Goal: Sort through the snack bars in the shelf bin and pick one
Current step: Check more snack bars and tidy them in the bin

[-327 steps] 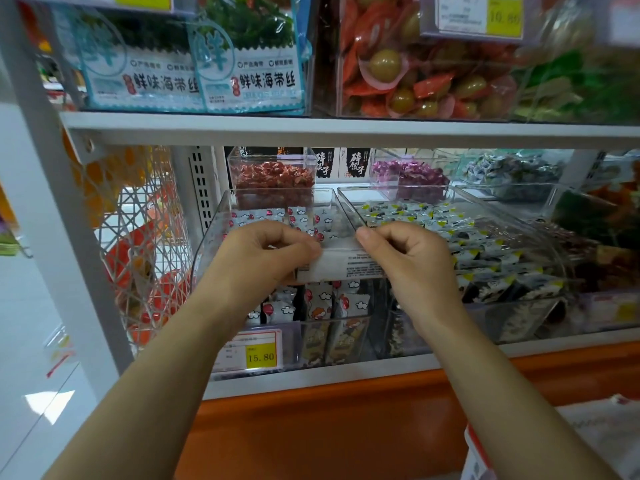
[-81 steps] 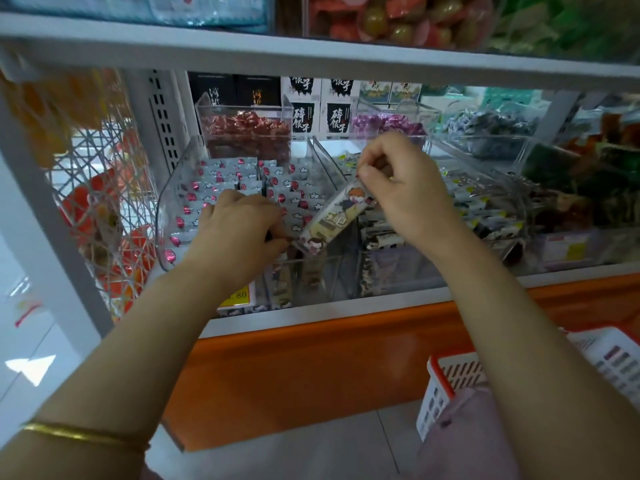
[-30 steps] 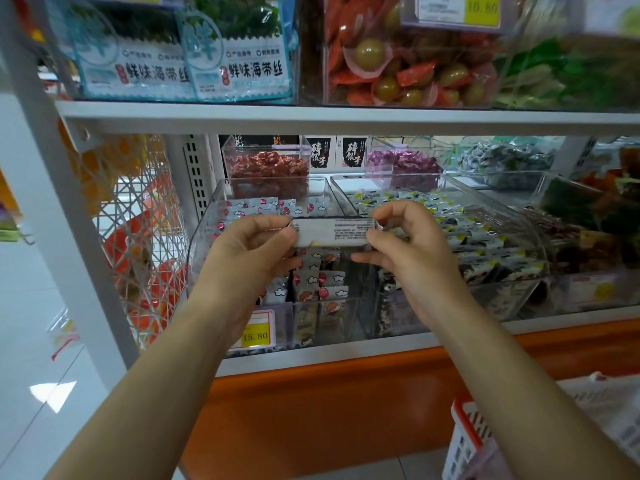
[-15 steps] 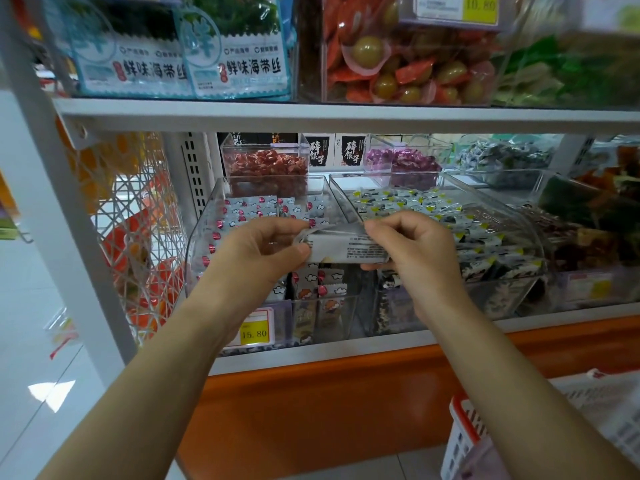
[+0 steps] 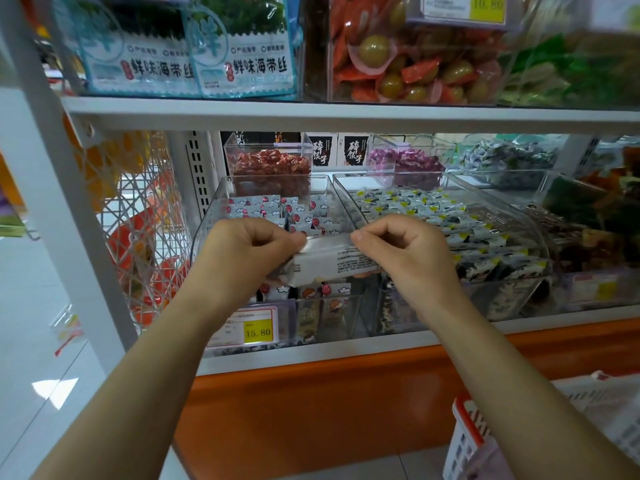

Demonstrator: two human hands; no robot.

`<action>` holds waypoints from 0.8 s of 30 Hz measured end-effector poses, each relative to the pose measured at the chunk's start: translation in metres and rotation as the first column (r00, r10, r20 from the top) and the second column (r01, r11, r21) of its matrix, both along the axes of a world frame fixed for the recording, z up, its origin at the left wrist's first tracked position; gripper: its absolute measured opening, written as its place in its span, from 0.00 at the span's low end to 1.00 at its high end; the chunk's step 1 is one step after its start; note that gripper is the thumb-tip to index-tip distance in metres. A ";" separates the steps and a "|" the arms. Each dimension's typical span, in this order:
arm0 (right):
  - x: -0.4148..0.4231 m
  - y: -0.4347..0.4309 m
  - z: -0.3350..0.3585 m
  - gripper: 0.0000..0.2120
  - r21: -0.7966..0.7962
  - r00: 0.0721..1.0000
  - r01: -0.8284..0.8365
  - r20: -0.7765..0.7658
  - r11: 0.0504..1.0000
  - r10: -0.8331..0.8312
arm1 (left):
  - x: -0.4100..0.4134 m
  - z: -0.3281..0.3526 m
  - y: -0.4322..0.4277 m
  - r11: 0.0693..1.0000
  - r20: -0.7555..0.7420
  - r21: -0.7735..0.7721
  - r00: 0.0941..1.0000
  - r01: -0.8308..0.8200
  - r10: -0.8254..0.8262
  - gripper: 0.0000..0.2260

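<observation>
Snack bar [image 5: 332,261]: a long, flat, rectangular packet in glossy white wrapper. The side facing the camera carries small black print, too fine to read. It is held level, crosswise, above the front of the shelf bin.
Left hand [image 5: 242,251]: fingers curled, thumb and fingertips pinching the bar's left end.
Right hand [image 5: 405,254]: fingers curled, pinching the bar's right end along its upper edge.
Shelf bin [image 5: 205,233]: clear, hard plastic with sloped walls and rounded corners. It holds more bars in white wrappers with red dots and cloud shapes, packed on edge in rows.
Price tag [image 5: 258,330]: a card with a yellow patch reading 15.80, fixed on the bin's front.
Neighbouring bin [image 5: 540,244]: the same clear plastic, just right of the first, filled with black, white and yellow packets.
Shelf [image 5: 311,356]: white painted metal lip above an orange base panel.
Basket [image 5: 465,434]: white plastic lattice with a red rim, at lower right.
</observation>
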State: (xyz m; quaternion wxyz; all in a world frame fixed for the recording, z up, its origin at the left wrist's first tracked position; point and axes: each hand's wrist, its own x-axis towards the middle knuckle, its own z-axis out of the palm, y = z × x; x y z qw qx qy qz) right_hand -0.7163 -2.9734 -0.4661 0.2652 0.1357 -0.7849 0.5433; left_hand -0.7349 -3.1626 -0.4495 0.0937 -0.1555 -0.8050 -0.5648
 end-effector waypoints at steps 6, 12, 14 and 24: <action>-0.004 -0.001 -0.003 0.08 -0.072 0.998 0.047 0.034 0.996 -0.044 | 0.004 0.000 0.002 0.995 0.065 0.039 0.993 0.095 -0.097 0.02; -0.005 0.013 0.005 0.08 -0.440 0.901 -0.148 0.308 0.886 0.304 | 0.007 0.002 0.000 0.993 0.045 -0.020 0.992 0.119 -0.118 0.06; -0.006 0.018 0.005 0.12 -0.473 0.856 -0.181 0.356 0.862 0.374 | 0.007 0.001 0.000 0.991 0.039 -0.027 0.991 0.129 -0.128 0.06; -0.005 0.020 -0.003 0.14 -0.329 0.962 -0.148 0.172 0.933 0.213 | -0.001 -0.006 0.012 0.996 0.028 0.084 0.999 0.024 -0.026 0.10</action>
